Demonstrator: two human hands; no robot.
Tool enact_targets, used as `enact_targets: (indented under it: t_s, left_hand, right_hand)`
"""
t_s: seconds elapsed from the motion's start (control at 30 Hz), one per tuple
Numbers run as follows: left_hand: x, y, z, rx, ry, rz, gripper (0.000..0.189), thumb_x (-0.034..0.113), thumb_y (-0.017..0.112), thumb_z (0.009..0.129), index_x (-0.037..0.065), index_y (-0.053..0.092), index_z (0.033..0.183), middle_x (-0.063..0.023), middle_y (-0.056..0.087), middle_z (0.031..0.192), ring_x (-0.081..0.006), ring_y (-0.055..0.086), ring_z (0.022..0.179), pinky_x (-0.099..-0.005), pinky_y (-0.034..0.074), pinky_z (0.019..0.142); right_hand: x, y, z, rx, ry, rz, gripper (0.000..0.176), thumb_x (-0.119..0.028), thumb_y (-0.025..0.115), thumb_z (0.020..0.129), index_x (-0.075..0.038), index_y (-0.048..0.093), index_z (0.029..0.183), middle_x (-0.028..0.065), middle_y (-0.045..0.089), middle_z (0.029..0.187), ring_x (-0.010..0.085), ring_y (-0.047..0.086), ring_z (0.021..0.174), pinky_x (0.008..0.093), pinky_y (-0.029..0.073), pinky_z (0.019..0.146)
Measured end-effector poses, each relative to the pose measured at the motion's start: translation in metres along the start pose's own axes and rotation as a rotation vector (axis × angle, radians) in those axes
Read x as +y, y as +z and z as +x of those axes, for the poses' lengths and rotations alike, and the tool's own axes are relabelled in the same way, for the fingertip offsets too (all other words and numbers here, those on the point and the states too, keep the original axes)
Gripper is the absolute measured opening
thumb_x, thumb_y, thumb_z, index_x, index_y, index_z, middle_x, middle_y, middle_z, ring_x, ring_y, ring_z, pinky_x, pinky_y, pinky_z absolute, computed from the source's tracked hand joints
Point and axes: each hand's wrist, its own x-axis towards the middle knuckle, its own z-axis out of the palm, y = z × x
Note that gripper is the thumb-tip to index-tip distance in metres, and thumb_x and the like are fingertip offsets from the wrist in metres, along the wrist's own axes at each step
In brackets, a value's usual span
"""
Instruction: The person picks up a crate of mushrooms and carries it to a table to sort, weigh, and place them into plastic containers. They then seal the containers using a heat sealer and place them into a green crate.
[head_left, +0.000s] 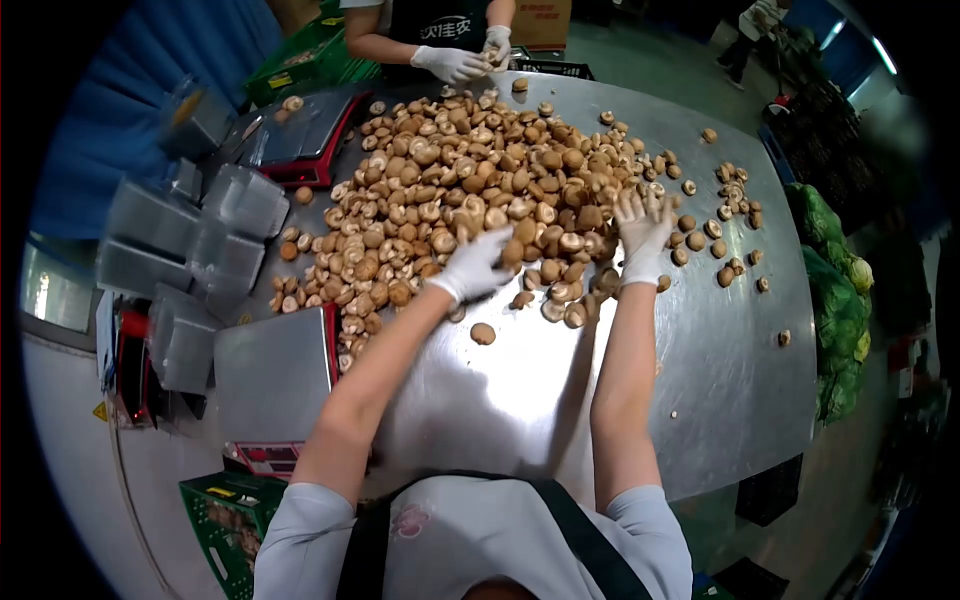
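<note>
A large heap of brown shiitake mushrooms (450, 180) covers the middle of the steel table. My left hand (477, 266), in a white glove, is at the near edge of the heap. Its thumb stands apart from the fingers, and the fingertips are against a brown mushroom (512, 253). On the heap's right edge lies my right hand (642, 235), also gloved, with fingers spread over mushrooms. A single mushroom (483, 333) sits on the bare metal between my forearms.
Across the steel table (740, 400), a co-worker's gloved hands (470, 62) hold a mushroom. Scales (275, 365) and clear plastic boxes (150, 235) are on the left. Loose mushrooms (735, 190) are scattered at right. Green crates (300, 60) and bagged green vegetables (835, 300) flank the table.
</note>
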Motion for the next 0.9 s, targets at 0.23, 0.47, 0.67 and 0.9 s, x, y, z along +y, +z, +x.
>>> enact_targets:
  t_s: [0.23, 0.47, 0.67, 0.9]
  left_hand:
    - [-0.039, -0.063, -0.022, 0.421, -0.381, -0.795, 0.035, 0.028, 0.057, 0.086, 0.007, 0.06, 0.113, -0.0003, 0.059, 0.109, -0.0115, 0.055, 0.098, -0.0258, 0.041, 0.086]
    - [0.007, -0.024, -0.181, 0.533, -0.469, -0.612, 0.024, 0.014, 0.055, 0.086, 0.0, 0.059, 0.106, -0.0078, 0.06, 0.107, -0.0145, 0.055, 0.098, -0.0251, 0.041, 0.087]
    - [0.04, 0.046, -0.296, 0.564, -0.36, -0.228, 0.022, 0.007, 0.057, 0.082, 0.0, 0.059, 0.103, -0.0105, 0.059, 0.106, -0.0185, 0.057, 0.099, -0.0268, 0.045, 0.083]
    - [0.068, 0.022, -0.384, 0.542, -0.953, -1.18, 0.028, 0.014, 0.052, 0.087, 0.0, 0.055, 0.111, -0.0118, 0.057, 0.113, -0.0222, 0.057, 0.102, -0.0304, 0.041, 0.092]
  right_hand:
    - [-0.059, -0.056, -0.051, 0.161, -0.263, 0.167, 0.056, -0.034, 0.043, 0.089, 0.003, 0.034, 0.129, 0.0192, 0.03, 0.138, 0.0344, 0.029, 0.128, 0.046, 0.027, 0.106]
    - [-0.079, -0.179, -0.143, 0.72, -0.921, -0.848, 0.036, -0.023, 0.044, 0.091, 0.008, 0.051, 0.108, 0.0149, 0.053, 0.108, 0.0262, 0.05, 0.101, 0.0335, 0.037, 0.093]
    - [0.029, -0.073, -0.196, 0.07, -0.029, -0.599, 0.026, -0.03, 0.04, 0.093, -0.008, 0.053, 0.097, 0.0023, 0.057, 0.089, 0.0108, 0.053, 0.072, 0.0259, 0.045, 0.06]
    - [0.113, -0.023, -0.215, -0.472, -0.865, -1.592, 0.034, -0.011, 0.059, 0.082, 0.002, 0.053, 0.112, 0.0201, 0.05, 0.121, 0.0346, 0.046, 0.113, 0.0388, 0.036, 0.095]
